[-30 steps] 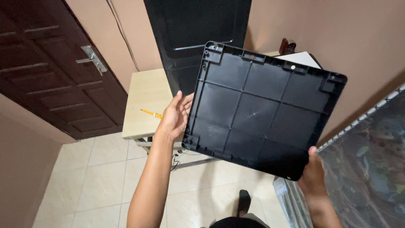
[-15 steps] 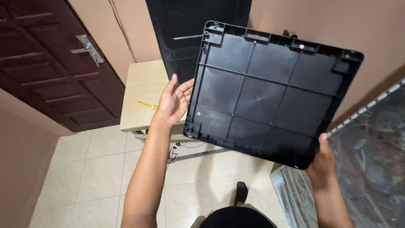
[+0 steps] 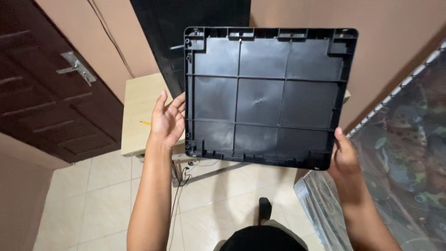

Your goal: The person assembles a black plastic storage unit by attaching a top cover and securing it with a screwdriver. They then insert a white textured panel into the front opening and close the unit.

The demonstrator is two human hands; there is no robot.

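Black ribbed plastic panel (image 3: 265, 95) held between left hand (image 3: 167, 122) and right hand (image 3: 344, 157).

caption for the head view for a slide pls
Both hands, left hand and right hand, hold a black ribbed plastic panel up over a pale wooden table.

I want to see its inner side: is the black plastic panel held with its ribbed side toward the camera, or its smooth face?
Ribbed side: the black plastic panel shows crossing ribs and edge clips, held between left hand and right hand.
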